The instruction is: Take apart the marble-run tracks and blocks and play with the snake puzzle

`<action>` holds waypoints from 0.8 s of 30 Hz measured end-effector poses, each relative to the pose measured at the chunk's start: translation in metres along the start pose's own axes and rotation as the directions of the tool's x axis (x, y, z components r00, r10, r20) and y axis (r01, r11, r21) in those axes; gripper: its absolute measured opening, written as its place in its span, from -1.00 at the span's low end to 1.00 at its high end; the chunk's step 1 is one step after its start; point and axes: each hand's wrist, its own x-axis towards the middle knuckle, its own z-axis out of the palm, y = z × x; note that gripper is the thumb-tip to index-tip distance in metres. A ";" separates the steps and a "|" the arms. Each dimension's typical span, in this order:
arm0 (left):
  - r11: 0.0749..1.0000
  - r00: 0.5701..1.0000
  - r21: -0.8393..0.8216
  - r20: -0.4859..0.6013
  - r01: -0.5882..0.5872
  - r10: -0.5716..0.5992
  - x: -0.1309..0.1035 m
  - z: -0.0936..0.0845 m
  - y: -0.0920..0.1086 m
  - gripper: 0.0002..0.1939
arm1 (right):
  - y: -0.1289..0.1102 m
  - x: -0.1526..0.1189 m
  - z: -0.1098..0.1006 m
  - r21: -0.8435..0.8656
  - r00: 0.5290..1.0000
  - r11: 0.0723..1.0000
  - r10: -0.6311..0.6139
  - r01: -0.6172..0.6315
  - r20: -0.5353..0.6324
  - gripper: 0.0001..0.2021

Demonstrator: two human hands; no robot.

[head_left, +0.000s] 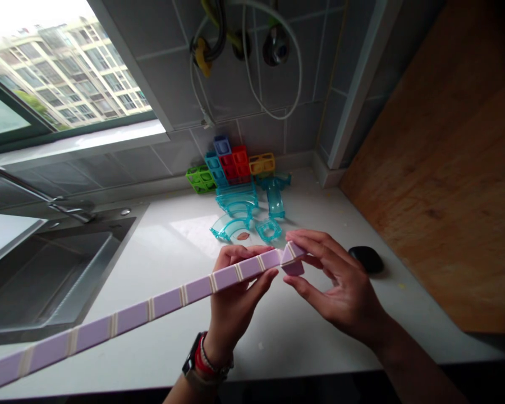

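While my left hand (pixel 235 303) grips the purple segmented strip (pixel 168 301) and my right (pixel 340 286) pinches its folded end, I see open white counter (pixel 185 348) beneath; the long axis slants from lower left to frame centre, its left end meeting the frame edge.

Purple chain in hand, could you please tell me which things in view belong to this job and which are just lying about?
In the job:
- purple chain, held by left hand and right hand

Apparently lying about, untouched:
- teal pieces
- coloured blocks
- black object
- brown scrap
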 end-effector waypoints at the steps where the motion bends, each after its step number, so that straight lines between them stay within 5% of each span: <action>1: 1.000 1.000 0.023 0.002 0.002 -0.002 0.000 0.000 0.000 -0.62 | 0.000 0.000 0.002 0.050 0.999 0.998 0.034 -0.034 0.000 -0.44; 8: 0.987 0.989 0.114 -0.082 -0.111 0.120 -0.004 0.003 0.002 -0.63 | -0.004 -0.001 0.002 0.279 0.991 0.951 0.123 -0.134 0.058 -0.49; 15: 0.983 0.990 0.157 -0.092 -0.095 0.110 -0.002 -0.005 0.001 -0.60 | 0.000 -0.004 -0.001 0.267 0.987 0.958 0.067 -0.105 0.148 -0.52; 20: 0.998 0.997 -0.033 -0.041 0.061 -0.063 -0.001 -0.012 -0.001 -0.63 | -0.006 -0.005 -0.003 0.244 0.979 0.968 0.005 -0.056 0.204 -0.55; 24: 0.999 0.999 -0.004 -0.015 -0.046 0.046 -0.001 -0.010 0.001 -0.65 | -0.008 -0.003 -0.005 0.236 0.987 0.969 0.030 -0.068 0.160 -0.58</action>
